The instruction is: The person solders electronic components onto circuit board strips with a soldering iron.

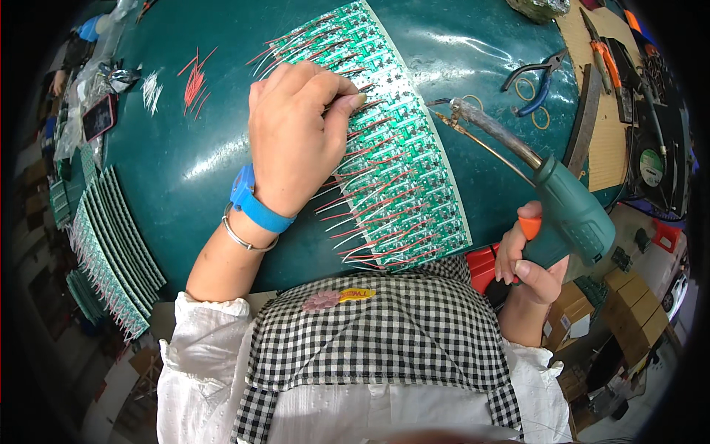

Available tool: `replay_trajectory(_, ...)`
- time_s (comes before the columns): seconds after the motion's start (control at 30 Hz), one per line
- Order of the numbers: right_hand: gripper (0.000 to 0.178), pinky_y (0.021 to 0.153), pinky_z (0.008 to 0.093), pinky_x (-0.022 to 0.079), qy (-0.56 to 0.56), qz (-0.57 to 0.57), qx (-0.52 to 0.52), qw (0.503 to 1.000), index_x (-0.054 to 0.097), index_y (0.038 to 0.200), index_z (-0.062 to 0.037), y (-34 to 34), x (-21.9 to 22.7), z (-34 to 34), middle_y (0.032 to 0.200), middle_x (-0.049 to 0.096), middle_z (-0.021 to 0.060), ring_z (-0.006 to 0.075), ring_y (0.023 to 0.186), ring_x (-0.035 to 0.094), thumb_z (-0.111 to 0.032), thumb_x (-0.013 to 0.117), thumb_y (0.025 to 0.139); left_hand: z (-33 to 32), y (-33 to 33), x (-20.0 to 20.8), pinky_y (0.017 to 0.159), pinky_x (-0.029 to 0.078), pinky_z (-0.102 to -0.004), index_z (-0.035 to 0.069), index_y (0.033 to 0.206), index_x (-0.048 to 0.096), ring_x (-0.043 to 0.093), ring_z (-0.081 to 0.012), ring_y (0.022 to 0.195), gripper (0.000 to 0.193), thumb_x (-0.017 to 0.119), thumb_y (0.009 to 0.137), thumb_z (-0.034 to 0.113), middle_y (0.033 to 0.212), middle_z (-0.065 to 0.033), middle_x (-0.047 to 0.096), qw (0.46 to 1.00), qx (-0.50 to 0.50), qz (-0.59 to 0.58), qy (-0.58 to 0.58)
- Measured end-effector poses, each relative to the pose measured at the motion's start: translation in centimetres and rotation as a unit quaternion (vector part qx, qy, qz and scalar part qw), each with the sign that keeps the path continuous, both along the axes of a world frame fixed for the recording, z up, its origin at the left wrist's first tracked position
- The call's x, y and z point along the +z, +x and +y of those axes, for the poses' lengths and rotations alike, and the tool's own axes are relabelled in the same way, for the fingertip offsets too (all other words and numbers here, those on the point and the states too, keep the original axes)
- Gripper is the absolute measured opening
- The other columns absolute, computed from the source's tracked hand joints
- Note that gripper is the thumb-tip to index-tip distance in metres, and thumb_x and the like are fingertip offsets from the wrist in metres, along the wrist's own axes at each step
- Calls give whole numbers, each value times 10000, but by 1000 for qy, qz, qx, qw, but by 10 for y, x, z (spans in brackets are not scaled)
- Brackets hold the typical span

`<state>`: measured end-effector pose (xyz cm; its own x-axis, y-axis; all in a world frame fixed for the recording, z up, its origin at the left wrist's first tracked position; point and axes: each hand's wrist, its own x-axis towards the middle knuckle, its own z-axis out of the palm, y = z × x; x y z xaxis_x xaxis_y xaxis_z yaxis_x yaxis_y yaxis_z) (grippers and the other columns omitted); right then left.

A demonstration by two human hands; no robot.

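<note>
A long panel of green circuit boards lies on the green mat, with red and white wires sticking out along its left side. Over that wired edge, my left hand pinches thumb and forefinger together on what looks like a thin wire at the board; the fingers cover most of it. My right hand is wrapped round the handle of a green soldering gun with an orange trigger. The gun's metal tip points left, close to the panel's right edge.
Loose red wires and white wires lie at the upper left. A stack of wired boards stands at the left edge, near a phone. Blue-handled pliers and rubber bands lie at the right, beside a dark curved bar.
</note>
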<state>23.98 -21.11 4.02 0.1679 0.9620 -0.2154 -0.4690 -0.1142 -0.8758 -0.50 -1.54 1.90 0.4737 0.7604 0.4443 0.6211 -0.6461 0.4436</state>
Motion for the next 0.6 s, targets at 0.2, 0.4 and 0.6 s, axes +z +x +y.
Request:
replay_trajectory(0.2, 623, 432, 246, 434, -10, -2, 6, 1000, 425, 1242, 120, -1, 0, 1, 627, 499, 77, 141, 450, 491, -55, 659, 692, 4, 1, -4, 733, 372, -370, 120, 751, 692, 575, -207, 767, 69, 758, 747, 140, 715, -13, 610, 999, 17, 45, -14)
replay_trajectory(0.4, 627, 435, 256, 447, 5, -3, 9, 1000, 411, 1255, 122, 1, -2, 2, 632, 502, 80, 146, 443, 492, -51, 654, 703, 7, 4, 1, 692, 392, -355, 97, 774, 666, 579, -217, 694, 91, 748, 782, 135, 723, -12, 625, 994, 10, 104, 27)
replay_trajectory(0.6, 636, 434, 260, 451, 14, -4, 8, 1000, 405, 1269, 123, 4, -3, 0, 632, 501, 81, 150, 442, 499, -40, 651, 706, 6, 4, 0, 719, 389, -391, 83, 786, 606, 602, -252, 729, 129, 726, 786, 130, 736, -40, 629, 995, 25, 97, 18)
